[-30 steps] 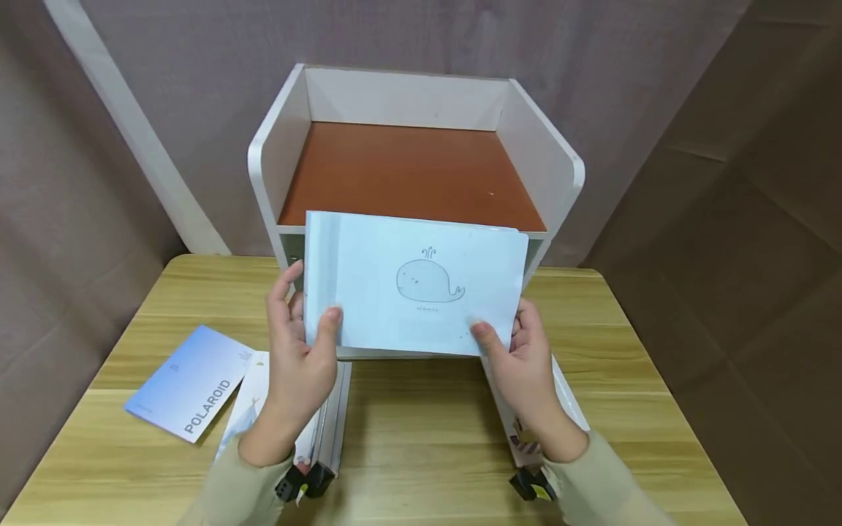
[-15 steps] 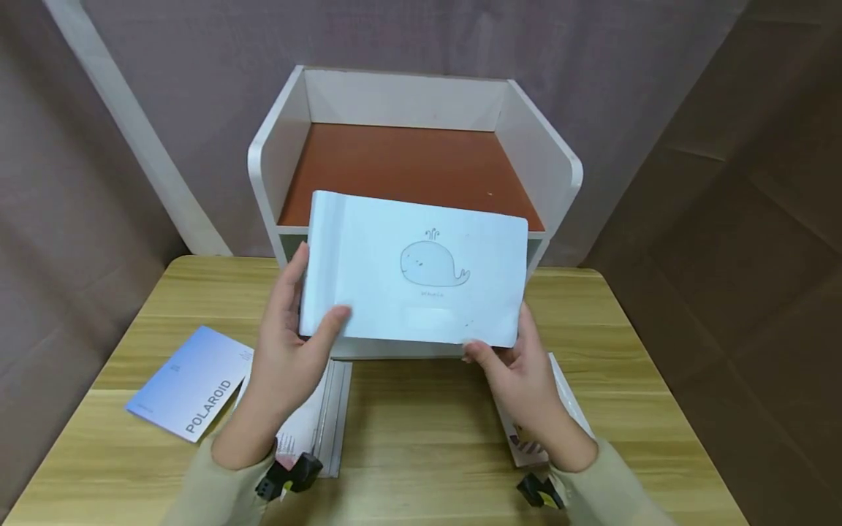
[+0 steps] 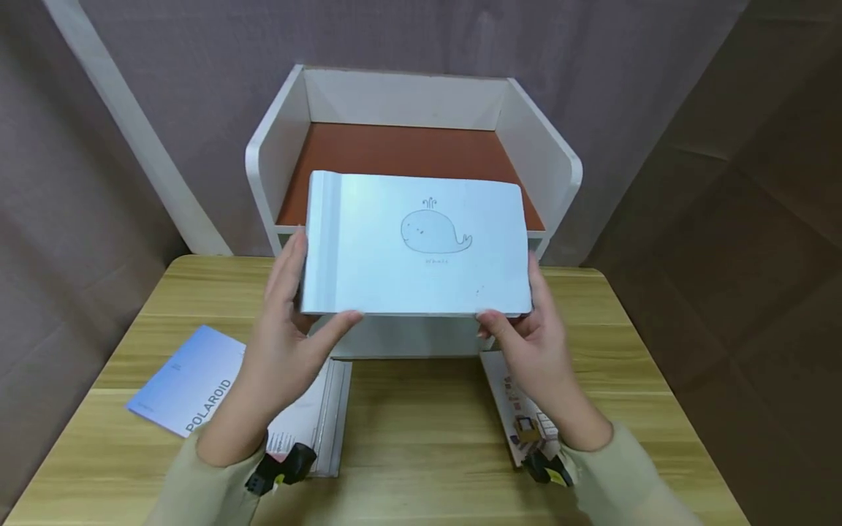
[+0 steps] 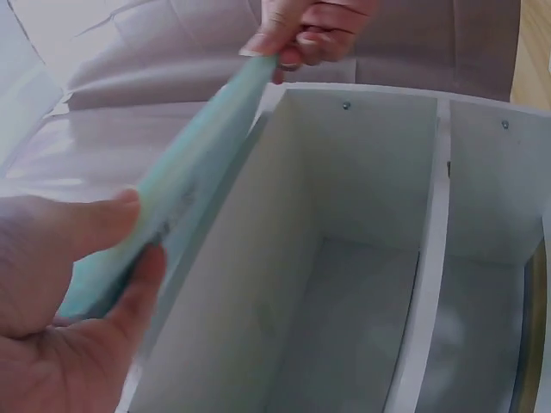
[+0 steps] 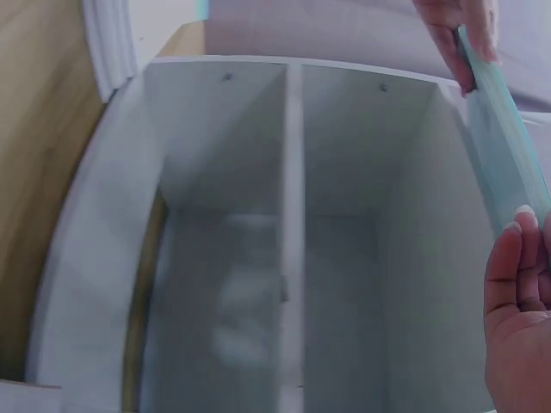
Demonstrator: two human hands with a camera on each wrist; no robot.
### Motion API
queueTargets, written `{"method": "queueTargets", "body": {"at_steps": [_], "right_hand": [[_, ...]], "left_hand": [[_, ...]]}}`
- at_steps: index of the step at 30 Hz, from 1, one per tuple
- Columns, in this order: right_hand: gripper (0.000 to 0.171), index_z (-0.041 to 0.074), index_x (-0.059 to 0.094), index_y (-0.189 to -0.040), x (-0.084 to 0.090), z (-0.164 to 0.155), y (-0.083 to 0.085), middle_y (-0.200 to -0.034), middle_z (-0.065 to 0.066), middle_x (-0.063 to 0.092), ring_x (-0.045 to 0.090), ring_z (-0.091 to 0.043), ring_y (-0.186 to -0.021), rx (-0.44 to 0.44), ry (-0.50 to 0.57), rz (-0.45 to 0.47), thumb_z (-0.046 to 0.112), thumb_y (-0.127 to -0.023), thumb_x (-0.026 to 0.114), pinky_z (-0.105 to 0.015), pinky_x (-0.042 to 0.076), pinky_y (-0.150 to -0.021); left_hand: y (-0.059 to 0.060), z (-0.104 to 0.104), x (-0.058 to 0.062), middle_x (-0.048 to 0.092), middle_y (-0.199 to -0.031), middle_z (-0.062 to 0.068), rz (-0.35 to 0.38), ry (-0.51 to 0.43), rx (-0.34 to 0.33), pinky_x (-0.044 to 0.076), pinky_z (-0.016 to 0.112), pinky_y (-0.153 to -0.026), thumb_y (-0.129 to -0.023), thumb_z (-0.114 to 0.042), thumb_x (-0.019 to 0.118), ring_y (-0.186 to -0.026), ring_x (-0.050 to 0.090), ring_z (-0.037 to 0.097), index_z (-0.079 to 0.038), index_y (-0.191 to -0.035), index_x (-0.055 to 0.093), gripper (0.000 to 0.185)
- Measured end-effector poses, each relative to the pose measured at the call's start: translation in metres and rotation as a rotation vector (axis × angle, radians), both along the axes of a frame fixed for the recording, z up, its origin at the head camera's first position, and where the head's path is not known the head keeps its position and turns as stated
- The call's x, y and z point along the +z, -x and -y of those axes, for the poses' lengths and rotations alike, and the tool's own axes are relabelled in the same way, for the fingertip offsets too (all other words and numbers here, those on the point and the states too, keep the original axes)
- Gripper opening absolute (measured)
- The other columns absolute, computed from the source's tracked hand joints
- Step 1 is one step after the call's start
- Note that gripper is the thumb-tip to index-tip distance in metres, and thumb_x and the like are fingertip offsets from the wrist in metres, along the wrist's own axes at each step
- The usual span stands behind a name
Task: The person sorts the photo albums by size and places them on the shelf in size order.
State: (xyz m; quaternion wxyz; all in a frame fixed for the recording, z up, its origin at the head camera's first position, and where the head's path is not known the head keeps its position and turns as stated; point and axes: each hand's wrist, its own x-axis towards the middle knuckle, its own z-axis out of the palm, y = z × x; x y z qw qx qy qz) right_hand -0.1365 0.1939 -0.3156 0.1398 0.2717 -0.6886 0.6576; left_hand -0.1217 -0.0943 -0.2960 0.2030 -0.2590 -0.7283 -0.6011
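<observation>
A landscape-format white book (image 3: 375, 285) with a line-drawn whale on its cover is held up in front of the shelf. My left hand (image 3: 279, 347) holds its left end, the thumb along the lower edge and the fingers behind. At the lower right corner my right hand (image 3: 539, 354) pinches it between thumb and fingers. Seen edge-on in the left wrist view, the book (image 4: 194, 168) looks pale teal and stands tilted above the cabinet. The right wrist view shows the fingers of my right hand (image 5: 521, 318) against the near end of the book (image 5: 504, 142).
Behind the book stands a white shelf unit (image 3: 404, 98) with a brown top board (image 3: 401, 146); open compartments (image 5: 344, 284) lie below. On the wooden table (image 3: 421, 438) are a blue POLAROID booklet (image 3: 191, 380), books (image 3: 335, 424) at left and a printed book (image 3: 509, 416) at right.
The book has risen toward the shelf's top board, and its tilt has levelled. My left thumb has slid from the cover to the lower edge. Both hands have moved up with it.
</observation>
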Motion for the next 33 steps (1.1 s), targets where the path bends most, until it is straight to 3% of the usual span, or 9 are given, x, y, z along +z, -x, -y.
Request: {"method": "queueTargets", "body": {"at_steps": [5,8,12,16,20,24,33], "right_hand": [[0.078,0.015,0.022,-0.154,0.017,0.003,0.01,-0.108,-0.02,0.056,0.059,-0.021,-0.073,-0.042,0.019,-0.046,-0.011,-0.09,0.059,-0.026,0.054,-0.062],[0.074,0.011,0.023,-0.153,0.024,0.003,0.018,-0.101,-0.02,0.058,0.059,-0.021,-0.07,-0.069,0.03,-0.058,-0.008,-0.091,0.06,-0.024,0.054,-0.062],[0.071,0.008,0.024,-0.153,0.031,0.003,0.029,-0.101,-0.018,0.059,0.059,-0.021,-0.071,-0.125,0.01,-0.059,-0.003,-0.092,0.06,-0.022,0.054,-0.064],[0.068,0.006,0.025,-0.152,0.039,0.005,0.033,-0.102,-0.017,0.06,0.059,-0.021,-0.071,-0.212,-0.062,-0.052,0.001,-0.094,0.06,-0.022,0.055,-0.064],[0.066,0.002,0.027,-0.151,0.05,0.01,0.029,-0.093,-0.02,0.064,0.062,-0.021,-0.066,-0.298,-0.134,-0.027,0.007,-0.095,0.061,-0.023,0.056,-0.062],[0.066,-0.001,0.03,-0.149,0.059,0.015,0.029,-0.08,-0.022,0.067,0.064,-0.022,-0.057,-0.378,-0.194,-0.008,0.016,-0.095,0.063,-0.023,0.056,-0.059],[0.062,-0.005,0.036,-0.145,0.064,0.024,0.03,-0.072,-0.021,0.068,0.066,-0.022,-0.055,-0.473,-0.245,0.011,0.022,-0.095,0.063,-0.026,0.056,-0.055]], "left_hand": [[0.013,-0.003,0.005,0.023,-0.156,0.008,-0.043,-0.113,0.049,0.048,0.027,-0.093,-0.078,0.015,0.071,-0.129,0.042,0.03,-0.007,-0.153,0.022,0.092],[0.02,-0.003,0.008,0.025,-0.155,0.009,-0.038,-0.099,0.113,0.048,0.025,-0.092,-0.08,0.008,0.073,-0.129,0.045,0.025,-0.004,-0.151,0.027,0.085],[0.029,-0.003,0.014,0.03,-0.154,0.006,-0.011,0.032,0.225,0.051,0.022,-0.086,-0.086,-0.011,0.073,-0.121,0.052,0.017,-0.005,-0.15,0.031,0.077],[0.037,-0.002,0.02,0.034,-0.152,0.004,0.0,0.174,0.297,0.053,0.025,-0.077,-0.091,-0.027,0.068,-0.101,0.061,0.016,-0.007,-0.151,0.031,0.073],[0.043,-0.003,0.022,0.031,-0.153,0.004,0.017,0.225,0.297,0.055,0.024,-0.07,-0.094,-0.033,0.063,-0.082,0.064,0.015,-0.007,-0.152,0.027,0.074],[0.049,-0.005,0.023,0.03,-0.153,0.007,0.0,0.22,0.295,0.055,0.021,-0.066,-0.095,-0.031,0.06,-0.074,0.066,0.016,-0.005,-0.152,0.025,0.072],[0.053,-0.006,0.019,0.04,-0.144,0.004,-0.068,0.148,0.336,0.055,0.019,-0.061,-0.094,-0.02,0.063,-0.068,0.066,0.015,-0.011,-0.143,0.045,0.053]]}}
